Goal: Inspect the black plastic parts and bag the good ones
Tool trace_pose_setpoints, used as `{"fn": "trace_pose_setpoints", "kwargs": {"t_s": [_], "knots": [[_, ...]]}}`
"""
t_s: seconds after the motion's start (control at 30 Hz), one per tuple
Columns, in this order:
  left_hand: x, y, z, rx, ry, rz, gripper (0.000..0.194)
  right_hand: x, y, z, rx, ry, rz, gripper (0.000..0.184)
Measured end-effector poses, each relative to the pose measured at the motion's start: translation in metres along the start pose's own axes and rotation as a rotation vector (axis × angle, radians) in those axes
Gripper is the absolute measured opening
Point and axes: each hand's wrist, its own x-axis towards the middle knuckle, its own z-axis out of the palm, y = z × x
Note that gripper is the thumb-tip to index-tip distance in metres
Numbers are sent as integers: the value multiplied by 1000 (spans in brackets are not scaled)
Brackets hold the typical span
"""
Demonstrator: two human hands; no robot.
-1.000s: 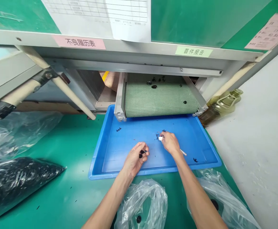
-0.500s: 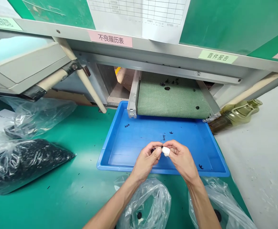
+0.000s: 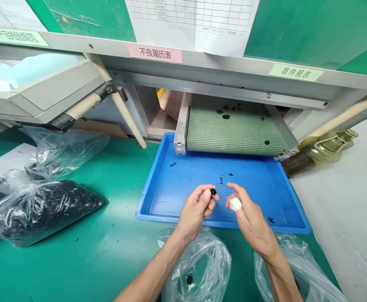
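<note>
My left hand [image 3: 197,209] hovers over the near part of a blue tray [image 3: 158,184] and pinches a small black part [image 3: 213,191] between thumb and fingers. My right hand [image 3: 249,216] is beside it, a little apart, its fingers closed; a white wrap [image 3: 234,204] shows on one fingertip. A few tiny black parts [image 3: 221,180] lie loose on the tray floor. A green conveyor belt [image 3: 233,132] ends over the tray's far edge and carries several black parts.
A bag full of black parts [image 3: 41,207] lies at the left on the green table. Two clear plastic bags [image 3: 199,264] sit in front of the tray. A yellowish bottle [image 3: 324,147] lies at the right. Labels and paper sheets hang on the frame above.
My hands were together over the tray half a second ago and have now come apart. The black part stays in my left hand. The view has shifted slightly left.
</note>
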Motion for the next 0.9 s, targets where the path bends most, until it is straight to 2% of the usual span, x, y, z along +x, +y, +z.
{"fn": "trace_pose_setpoints", "kwargs": {"t_s": [0.13,0.2,0.3,0.37,0.43,0.6,0.7,0.8,0.9], "knots": [[-2,1,-1,-21,-9,8,21,-4,-2,3,50,-17,-4,40],[-3,3,0,-40,-17,11,20,-6,-1,5,2,-25,-18,43],[-5,6,1,-84,-10,-17,27,-10,1,7,-92,-37,-98,47],[-7,7,2,-104,12,-52,30,-12,2,7,-95,-48,-154,46],[-9,8,3,-124,25,-75,29,-13,1,6,-65,-50,-152,44],[-11,6,4,-162,9,-89,25,-20,-1,6,-61,45,-50,42],[-12,6,4,-173,7,-108,22,-25,-2,8,-109,104,-39,40],[-14,6,4,-188,6,-127,20,-28,-4,8,-136,125,-123,36],[-15,5,5,-204,15,-146,26,-31,-5,9,-162,161,-192,37]]}}
